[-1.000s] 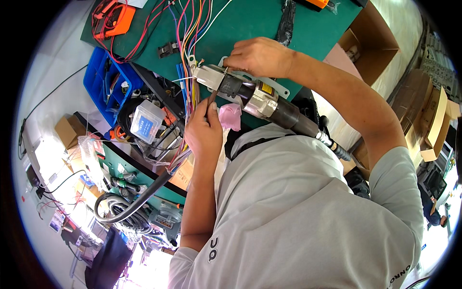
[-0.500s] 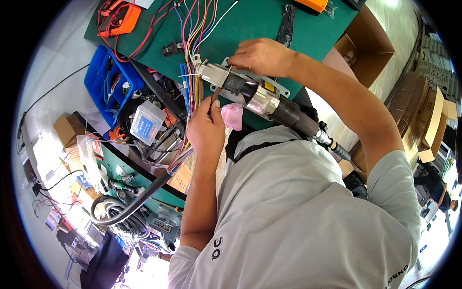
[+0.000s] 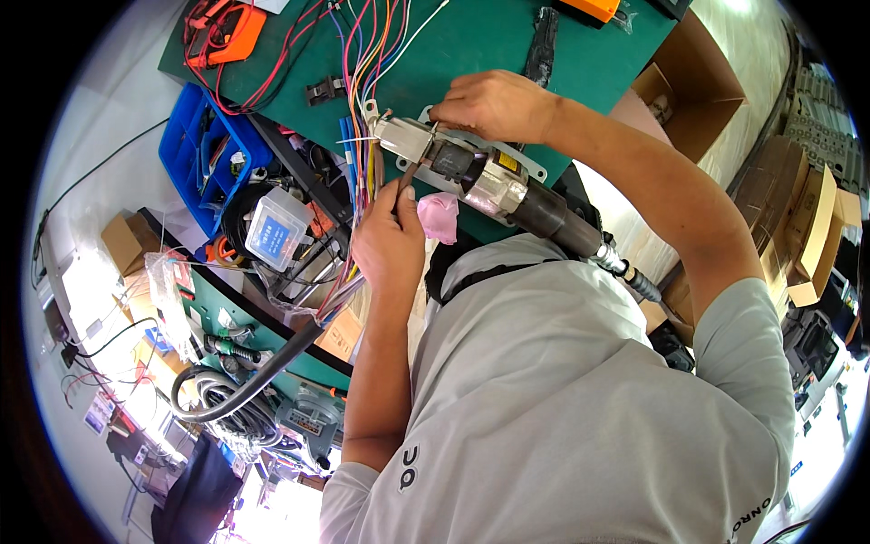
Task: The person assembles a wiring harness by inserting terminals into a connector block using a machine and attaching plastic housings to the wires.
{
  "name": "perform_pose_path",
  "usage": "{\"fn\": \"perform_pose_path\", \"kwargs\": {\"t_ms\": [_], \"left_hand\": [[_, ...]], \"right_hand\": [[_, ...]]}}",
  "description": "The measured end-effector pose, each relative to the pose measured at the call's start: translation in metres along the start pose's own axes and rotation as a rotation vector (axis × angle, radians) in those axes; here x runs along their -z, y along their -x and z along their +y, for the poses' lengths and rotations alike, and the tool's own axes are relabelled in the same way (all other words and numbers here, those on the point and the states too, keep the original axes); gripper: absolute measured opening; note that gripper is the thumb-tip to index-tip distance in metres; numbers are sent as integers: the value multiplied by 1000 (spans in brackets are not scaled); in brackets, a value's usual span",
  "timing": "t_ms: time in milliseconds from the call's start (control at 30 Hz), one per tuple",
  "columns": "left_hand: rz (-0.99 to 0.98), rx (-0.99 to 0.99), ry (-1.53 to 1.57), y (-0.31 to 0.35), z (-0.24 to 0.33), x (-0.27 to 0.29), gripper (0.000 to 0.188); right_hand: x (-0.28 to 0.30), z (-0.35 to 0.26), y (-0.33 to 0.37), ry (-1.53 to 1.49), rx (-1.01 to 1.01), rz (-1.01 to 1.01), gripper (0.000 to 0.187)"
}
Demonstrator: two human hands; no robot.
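Note:
A hydraulic crimping tool with a silver head (image 3: 404,138), a black ram section (image 3: 451,161) and a dark handle (image 3: 562,222) lies slanted over the edge of the green table. At its near side my left hand (image 3: 390,240) is closed, pinching a brown wire (image 3: 407,176) that runs up to the jaw. My right hand (image 3: 497,105) is at the tool's far side, its fingers curled beside the jaw; whatever they grip is hidden. Loose coloured wires (image 3: 362,82) run past the head to a thick black cable (image 3: 281,356). Below the tool sits a pink cloth (image 3: 438,218).
A blue parts bin (image 3: 195,163) and a clear plastic case (image 3: 276,231) stand at the left. An orange meter (image 3: 237,36) with red leads lies at the table's far left. An open cardboard box (image 3: 693,86) is at the right, and a hose fitting (image 3: 621,263) sits behind the handle.
The tool's black ram section has drawn back from the silver head, leaving a wider gap in the jaw. Both hands stay nearly in place.

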State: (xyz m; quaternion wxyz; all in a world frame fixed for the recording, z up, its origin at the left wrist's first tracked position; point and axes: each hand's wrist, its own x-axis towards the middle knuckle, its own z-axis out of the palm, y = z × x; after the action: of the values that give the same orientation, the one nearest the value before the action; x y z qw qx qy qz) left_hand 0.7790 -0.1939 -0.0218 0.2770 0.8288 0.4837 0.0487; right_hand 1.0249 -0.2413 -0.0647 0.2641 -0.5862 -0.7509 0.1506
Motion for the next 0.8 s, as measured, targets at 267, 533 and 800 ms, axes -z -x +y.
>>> {"fn": "perform_pose_path", "kwargs": {"t_ms": [267,533,800], "left_hand": [[26,-44,6,0,-1,0,23],[-15,-11,27,-1,2,2,23],[-12,-16,15,1,-10,-1,27]], "right_hand": [[-5,4,3,62,65,46,15],[-4,2,2,77,38,21,14],[-9,3,1,44,73,44,13]]}}
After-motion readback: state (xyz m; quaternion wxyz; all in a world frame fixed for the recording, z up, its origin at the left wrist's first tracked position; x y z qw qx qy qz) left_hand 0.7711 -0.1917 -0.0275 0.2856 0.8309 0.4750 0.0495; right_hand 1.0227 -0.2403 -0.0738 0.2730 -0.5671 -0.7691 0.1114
